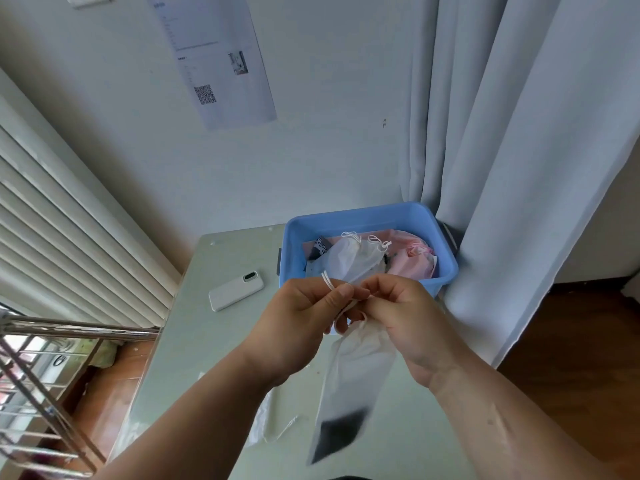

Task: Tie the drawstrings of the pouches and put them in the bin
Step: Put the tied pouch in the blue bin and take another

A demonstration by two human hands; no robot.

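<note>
A pale grey curtain (512, 140) hangs in long soft folds down the right side, its lower edge pressed against the far right corner of the blue bin (363, 216). On the left run white ribbed slats (69, 237), and below them a metal rack (62, 358) of thin shiny bars stands beside the table (207, 341), whose top is smooth, glossy and pale green-grey. A printed paper sheet (221, 60) is stuck flat on the white wall behind.

The bin is rectangular hard plastic with rounded corners and sits at the table's far end. It holds tied pouches: white translucent ones (349, 259) with looped cords, lying over a pink one (412, 258).

The left hand (301, 317) and right hand (401, 306) meet in the air just in front of the bin and hide part of its near wall. The left thumb and forefinger pinch the white drawstring (328, 282). The right fingers are curled and pinch the cord at the gathered neck.

The pouch (356, 372) hangs from both hands above the table. It is thin frosted fabric, long and narrow. Its lower end is blurred, with something dark inside.

Crumpled clear plastic (273, 420) lies on the table under the left forearm. A white oblong device (236, 290) with rounded ends lies left of the bin, apart from it.
</note>
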